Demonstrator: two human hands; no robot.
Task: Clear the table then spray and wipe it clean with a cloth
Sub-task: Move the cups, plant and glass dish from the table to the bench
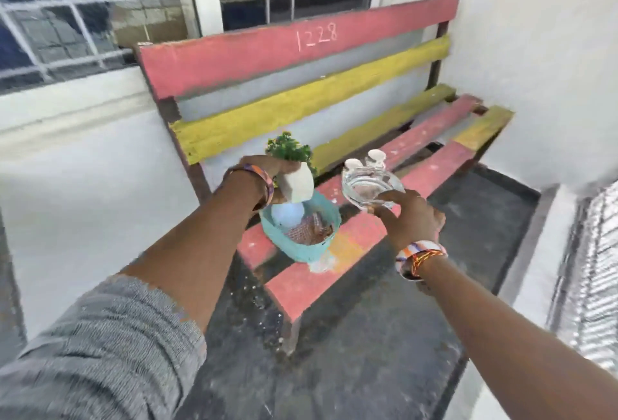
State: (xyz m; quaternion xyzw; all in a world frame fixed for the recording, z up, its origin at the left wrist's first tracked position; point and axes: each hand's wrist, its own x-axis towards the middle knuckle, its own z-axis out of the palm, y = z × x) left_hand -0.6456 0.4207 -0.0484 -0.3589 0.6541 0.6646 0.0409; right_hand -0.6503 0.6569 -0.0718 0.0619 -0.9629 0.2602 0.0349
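Painted slat bench [361,229] against a white wall, serving as the set-down place for cleared table items. At left, a white potted plant [296,170] is gripped by the left hand [264,168], held tilted just above a teal basket [301,232] resting on the seat. At right, a clear glass dish [371,185] is pinched at its near rim by the right hand [409,218] — beside two small white shakers [366,158]. Bare seat lies right of the basket — nearer the right hand, judged first to unload.
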